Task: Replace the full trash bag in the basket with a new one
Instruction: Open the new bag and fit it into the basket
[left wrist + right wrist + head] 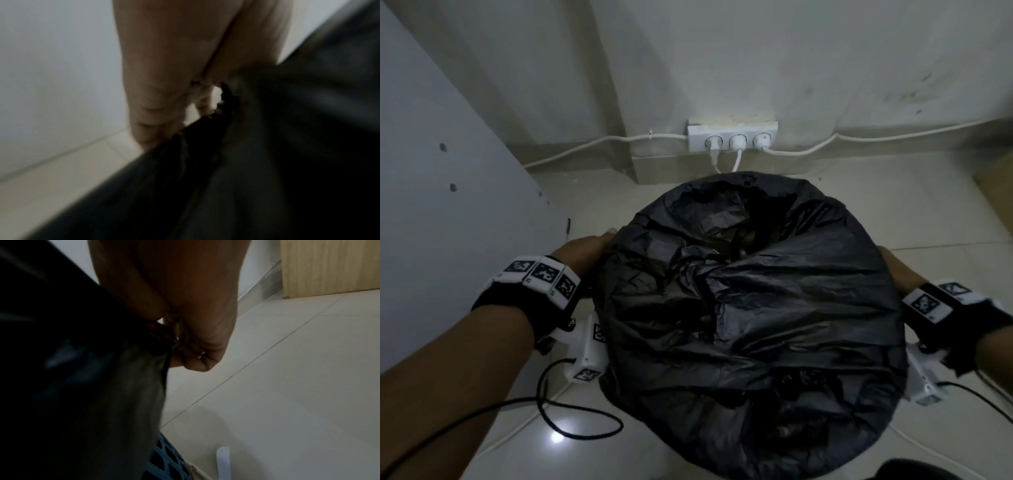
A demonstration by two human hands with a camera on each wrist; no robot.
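Observation:
A black trash bag (750, 308) fills the middle of the head view, crumpled on top and stretched wide. My left hand (585, 248) holds its left edge, and in the left wrist view the fingers (152, 116) curl into the black plastic (257, 162). My right hand (893, 270) holds the right edge; the right wrist view shows its fingers (197, 353) pinching the bag's rim (115, 378). Below that rim a bit of the blue lattice basket (166, 456) shows. The rest of the basket is hidden under the bag.
A white wall socket strip (732, 135) with three plugs and white cords sits behind the bag. A grey panel (448, 171) stands close on the left. Black cables (571, 421) lie on the tiled floor. A wooden cabinet (329, 267) stands at the right.

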